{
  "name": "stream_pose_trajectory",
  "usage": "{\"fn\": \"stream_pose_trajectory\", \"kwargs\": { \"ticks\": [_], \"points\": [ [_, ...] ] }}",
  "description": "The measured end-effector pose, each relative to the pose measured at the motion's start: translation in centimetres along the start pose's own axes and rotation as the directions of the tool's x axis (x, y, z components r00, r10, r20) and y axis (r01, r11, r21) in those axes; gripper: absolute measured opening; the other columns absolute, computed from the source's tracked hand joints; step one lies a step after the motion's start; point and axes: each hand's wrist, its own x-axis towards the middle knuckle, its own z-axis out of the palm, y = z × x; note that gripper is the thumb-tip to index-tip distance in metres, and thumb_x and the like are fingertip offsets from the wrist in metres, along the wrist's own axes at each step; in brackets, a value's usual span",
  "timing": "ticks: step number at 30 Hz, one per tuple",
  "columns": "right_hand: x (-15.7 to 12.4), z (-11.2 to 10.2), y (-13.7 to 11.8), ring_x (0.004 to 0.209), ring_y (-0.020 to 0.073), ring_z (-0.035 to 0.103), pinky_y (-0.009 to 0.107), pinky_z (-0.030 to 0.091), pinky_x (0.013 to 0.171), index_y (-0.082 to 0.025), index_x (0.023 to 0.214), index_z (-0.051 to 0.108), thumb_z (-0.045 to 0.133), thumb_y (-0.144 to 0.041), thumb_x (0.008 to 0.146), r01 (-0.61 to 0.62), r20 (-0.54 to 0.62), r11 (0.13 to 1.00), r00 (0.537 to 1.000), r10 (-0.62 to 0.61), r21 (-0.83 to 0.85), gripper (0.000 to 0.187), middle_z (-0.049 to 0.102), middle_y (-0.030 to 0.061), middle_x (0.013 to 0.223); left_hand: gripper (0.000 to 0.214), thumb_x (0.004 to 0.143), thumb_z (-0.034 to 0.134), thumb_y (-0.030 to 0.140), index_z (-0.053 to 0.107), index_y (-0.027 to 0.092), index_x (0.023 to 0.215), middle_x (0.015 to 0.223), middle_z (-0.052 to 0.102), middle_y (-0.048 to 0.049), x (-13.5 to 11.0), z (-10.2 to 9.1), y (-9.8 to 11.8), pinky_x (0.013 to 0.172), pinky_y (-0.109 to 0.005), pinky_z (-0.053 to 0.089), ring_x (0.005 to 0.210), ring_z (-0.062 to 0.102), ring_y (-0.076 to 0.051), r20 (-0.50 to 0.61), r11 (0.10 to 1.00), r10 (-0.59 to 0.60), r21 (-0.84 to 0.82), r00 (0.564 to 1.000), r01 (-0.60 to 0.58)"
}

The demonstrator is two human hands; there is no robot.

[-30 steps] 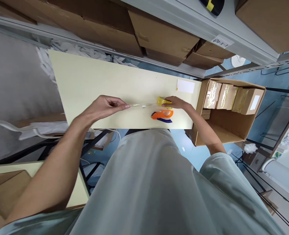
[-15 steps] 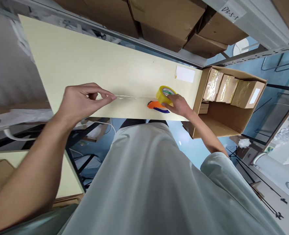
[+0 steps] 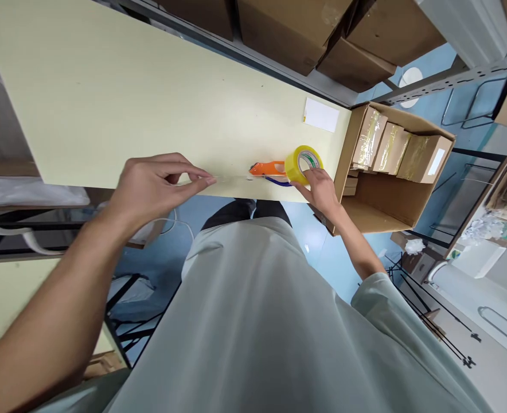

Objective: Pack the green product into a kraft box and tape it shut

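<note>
A strip of clear tape (image 3: 231, 178) stretches low over the front of the pale yellow table (image 3: 171, 115). My left hand (image 3: 159, 180) pinches its loose end between thumb and fingertips. The other end runs towards a yellow roll of packing tape (image 3: 294, 164), which my right hand (image 3: 321, 188) grips by its near side, fingers at the core. Just left of the roll lies an orange utility knife (image 3: 265, 168) with a dark blue part (image 3: 278, 182) beside it, partly hidden by the roll.
An open cardboard box (image 3: 376, 209) holding several smaller taped boxes stands at the table's right end. A white card (image 3: 321, 115) lies on the table near it. Behind the table runs a metal shelf (image 3: 275, 63) with brown cartons (image 3: 296, 28).
The view has shifted. Both hands, with the tape strip and roll, have moved rightward and closer to the table's front edge. The knife stays on the table.
</note>
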Motion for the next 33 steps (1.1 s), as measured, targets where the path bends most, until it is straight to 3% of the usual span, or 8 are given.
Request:
{"fn": "stream_pose_trajectory", "kwargs": {
  "ticks": [5, 9, 13, 16, 20, 25, 29, 33],
  "points": [
    [5.2, 0.0, -0.1, 0.124, 0.0402, 0.075, 0.057, 0.051, 0.128, -0.013, 0.131, 0.076, 0.044, -0.063, 0.123, -0.026, 0.043, 0.997, 0.999, 0.029, -0.071, 0.060, 0.081, 0.0206, 0.116, 0.037, 0.094, 0.078, 0.063, 0.089, 0.029, 0.089, 0.084, 0.074, -0.0005, 2.6, 0.2, -2.7, 0.068, -0.039, 0.037, 0.067, 0.041, -0.017, -0.055, 0.998, 0.027, 0.063, 0.998, -0.024],
    [11.7, 2.7, -0.4, 0.126, 0.0374, 0.074, 0.057, 0.041, 0.136, -0.012, 0.130, 0.076, 0.049, -0.055, 0.124, 0.020, 0.061, 0.990, 0.998, -0.012, -0.137, 0.051, 0.083, 0.0206, 0.121, 0.048, 0.097, 0.068, 0.068, 0.090, 0.026, 0.091, 0.085, 0.074, -0.0036, 5.1, 0.3, -6.7, 0.079, -0.038, 0.047, 0.072, 0.052, -0.019, -0.117, 0.974, 0.039, 0.226, 0.992, -0.012],
    [14.4, 5.7, -0.8, 0.135, 0.0350, 0.072, 0.058, 0.036, 0.141, -0.015, 0.132, 0.078, 0.052, -0.045, 0.124, -0.010, 0.066, 0.987, 0.998, 0.021, -0.159, 0.041, 0.082, 0.0192, 0.130, 0.053, 0.102, 0.059, 0.067, 0.091, 0.025, 0.099, 0.096, 0.081, -0.0075, 5.9, 1.1, -10.4, 0.090, -0.040, 0.052, 0.089, 0.064, -0.024, -0.078, 0.932, 0.055, 0.362, 0.995, -0.023],
    [13.1, 6.4, -0.8, 0.140, 0.0349, 0.070, 0.060, 0.039, 0.141, -0.016, 0.137, 0.078, 0.058, -0.046, 0.122, -0.014, 0.016, 0.998, 1.000, 0.014, -0.053, 0.039, 0.080, 0.0186, 0.139, 0.056, 0.105, 0.055, 0.067, 0.092, 0.024, 0.104, 0.100, 0.081, -0.0097, 5.6, 1.9, -12.5, 0.091, -0.041, 0.052, 0.094, 0.065, -0.026, -0.025, 0.910, 0.073, 0.410, 0.997, -0.056],
    [7.5, 6.4, -1.9, 0.146, 0.0359, 0.064, 0.056, 0.053, 0.129, -0.018, 0.146, 0.072, 0.051, -0.060, 0.123, -0.031, -0.181, 0.997, 0.982, 0.044, 0.075, 0.053, 0.073, 0.0204, 0.151, 0.057, 0.108, 0.055, 0.067, 0.092, 0.024, 0.110, 0.105, 0.081, -0.0111, 5.2, 2.6, -14.4, 0.090, -0.042, 0.052, 0.097, 0.066, -0.027, -0.039, 0.906, 0.101, 0.416, 0.994, -0.076],
    [2.0, 9.7, -3.5, 0.140, 0.0447, 0.066, 0.061, 0.053, 0.125, -0.008, 0.149, 0.068, 0.067, -0.068, 0.113, -0.120, 0.004, 0.987, 0.993, 0.121, -0.103, 0.069, 0.072, 0.0298, 0.147, 0.055, 0.111, 0.055, 0.066, 0.092, 0.026, 0.111, 0.108, 0.082, -0.0108, 4.8, 2.9, -15.4, 0.093, -0.043, 0.053, 0.102, 0.068, -0.028, -0.082, 0.910, 0.116, 0.408, 0.990, -0.073],
    [2.2, 12.4, -3.1, 0.147, 0.0442, 0.065, 0.063, 0.047, 0.129, -0.010, 0.149, 0.068, 0.058, -0.063, 0.118, -0.131, -0.006, 0.980, 0.991, 0.131, -0.152, 0.063, 0.068, 0.0324, 0.158, 0.056, 0.110, 0.055, 0.067, 0.092, 0.026, 0.112, 0.109, 0.082, -0.0098, 4.7, 2.8, -15.6, 0.099, -0.044, 0.055, 0.104, 0.068, -0.027, -0.085, 0.916, 0.110, 0.396, 0.990, -0.068],
    [2.6, 13.0, -2.8, 0.156, 0.0417, 0.062, 0.062, 0.049, 0.126, -0.017, 0.136, 0.074, 0.044, -0.050, 0.124, -0.071, 0.037, 0.980, 0.996, 0.079, -0.187, 0.046, 0.064, 0.0298, 0.170, 0.057, 0.110, 0.056, 0.070, 0.092, 0.026, 0.112, 0.109, 0.082, -0.0091, 5.1, 2.6, -15.9, 0.106, -0.045, 0.055, 0.104, 0.068, -0.027, -0.099, 0.926, 0.118, 0.371, 0.988, -0.073]
  ]
}}
